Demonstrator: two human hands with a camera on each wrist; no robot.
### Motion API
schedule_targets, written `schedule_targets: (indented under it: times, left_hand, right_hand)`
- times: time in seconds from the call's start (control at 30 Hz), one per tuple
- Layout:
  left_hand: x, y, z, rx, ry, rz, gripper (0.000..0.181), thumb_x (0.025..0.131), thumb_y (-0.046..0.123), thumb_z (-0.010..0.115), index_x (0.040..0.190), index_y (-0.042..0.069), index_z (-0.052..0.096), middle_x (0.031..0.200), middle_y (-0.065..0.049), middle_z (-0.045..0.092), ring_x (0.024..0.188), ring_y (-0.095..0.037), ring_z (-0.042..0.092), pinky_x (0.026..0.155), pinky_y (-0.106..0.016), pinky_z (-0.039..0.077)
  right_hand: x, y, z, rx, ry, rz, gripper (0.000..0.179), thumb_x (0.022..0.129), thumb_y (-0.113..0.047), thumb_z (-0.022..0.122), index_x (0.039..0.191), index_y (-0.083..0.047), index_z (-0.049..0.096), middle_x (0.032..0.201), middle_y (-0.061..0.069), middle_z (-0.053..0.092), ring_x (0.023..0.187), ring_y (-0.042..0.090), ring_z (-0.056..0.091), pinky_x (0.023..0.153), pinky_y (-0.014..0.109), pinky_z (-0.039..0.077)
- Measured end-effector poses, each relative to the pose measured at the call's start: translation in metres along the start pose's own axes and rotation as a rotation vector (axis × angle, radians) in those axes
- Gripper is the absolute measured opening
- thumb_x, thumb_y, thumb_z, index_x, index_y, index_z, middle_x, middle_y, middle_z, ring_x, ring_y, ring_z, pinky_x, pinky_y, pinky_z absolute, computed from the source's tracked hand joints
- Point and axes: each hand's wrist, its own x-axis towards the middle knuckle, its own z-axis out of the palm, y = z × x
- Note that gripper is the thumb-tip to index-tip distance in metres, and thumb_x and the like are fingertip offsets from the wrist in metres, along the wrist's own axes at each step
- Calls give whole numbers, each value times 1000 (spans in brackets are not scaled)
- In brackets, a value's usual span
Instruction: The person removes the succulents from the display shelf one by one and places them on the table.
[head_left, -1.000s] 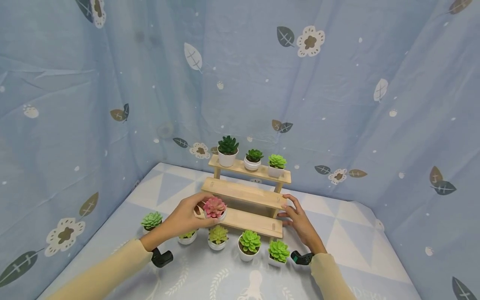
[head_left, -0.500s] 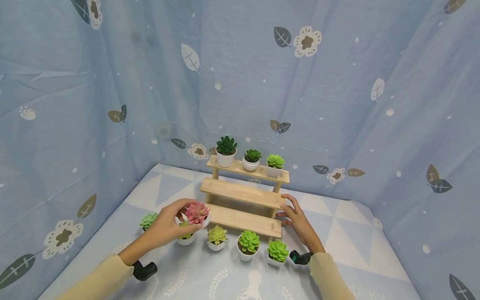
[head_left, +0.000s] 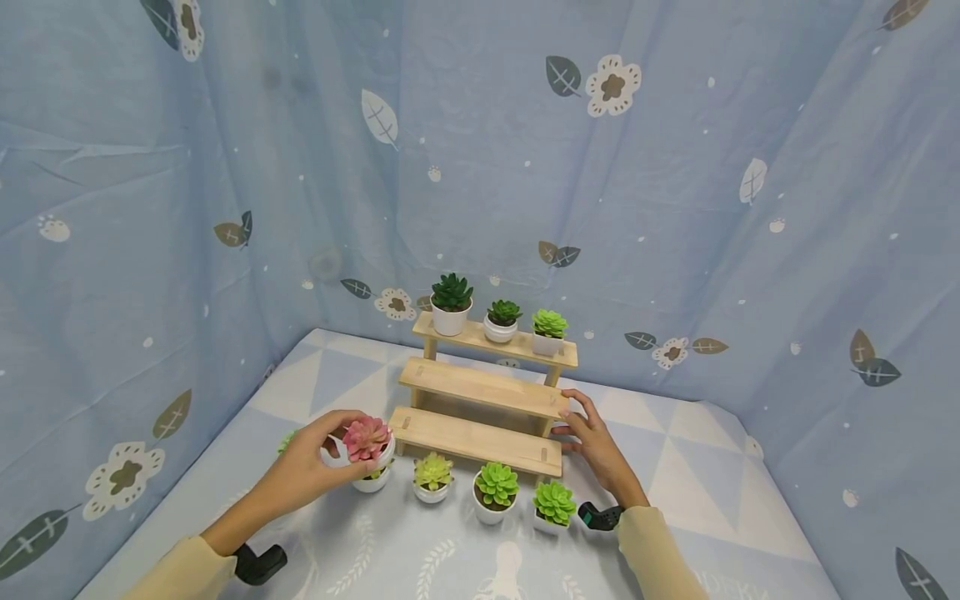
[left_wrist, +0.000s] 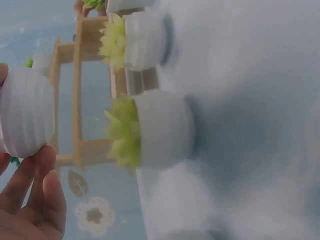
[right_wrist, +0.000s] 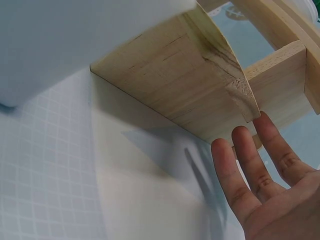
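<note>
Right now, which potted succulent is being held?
The pink-leaved succulent, gripped in the left hand; the other visible succulents are all green or yellow-green, and none is held.

The left hand, gripping the potted pink succulent, has shifted leftward off the bottom shelf, exposing that shelf's left end; the hand now mostly hides the far-left green succulent.

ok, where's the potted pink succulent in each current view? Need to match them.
Head: left of centre, below mid-height; potted pink succulent held in the left hand.
Left wrist: left edge; only its white pot shows.
Right wrist: not in it.
Shared landmark: wooden stand, in all three.
</note>
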Motion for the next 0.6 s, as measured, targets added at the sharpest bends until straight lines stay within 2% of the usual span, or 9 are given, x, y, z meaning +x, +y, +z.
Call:
schedule_targets:
  times: [0.27, 0.6]
  left_hand:
    - [-18, -11, -8, 14, -1, -82, 64, 81, 42, 89, 133, 20, 62, 116, 5, 64, 82, -21, 56, 69, -33, 51]
    - [-34, -18, -23, 6, 7, -159, 62, 84, 38, 88, 136, 21, 60, 117, 1, 65, 83, -21, 56, 68, -29, 48]
  right_hand:
    - [-1, -2, 0, 13, 7, 7, 56, 104, -47, 60, 153, -34, 37, 143, 19, 51, 123, 46, 56, 90, 50, 54]
    - [0, 1, 0, 6, 4, 1, 57, 104, -46, 59, 154, -33, 36, 142, 20, 51, 121, 45, 57, 89, 49, 54]
